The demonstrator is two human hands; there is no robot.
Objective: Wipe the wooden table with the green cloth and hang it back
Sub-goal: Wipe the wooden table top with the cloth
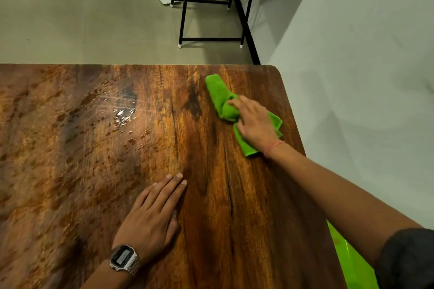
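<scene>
Your left hand (152, 213) lies flat on the wooden table (70, 171) nearest you, palm down, fingers straight and close together, holding nothing. A metal digital watch (124, 257) sits on that wrist. At the lower right, past the table's edge, a bright green object (350, 263) shows under your right forearm; what it is cannot be told.

Farther out, your right hand (254, 122) presses down on the green cloth (223, 103) near the table's far right corner. The fingers are curled over the bunched middle of the cloth, gripping it against the wood; a thin red thread (273, 146) circles that wrist. The cloth is crumpled into a long strip. Its long axis runs diagonally, one end pointing toward the far edge and slightly left, the other end spreading out from under your wrist toward the right edge.

Left of the cloth, water droplets and streaks (122, 115) glisten on the wood, well apart from it.

Beyond the table, a black metal frame (211, 21) stands on the grey floor (70, 19) beside the white wall (352, 54)
</scene>
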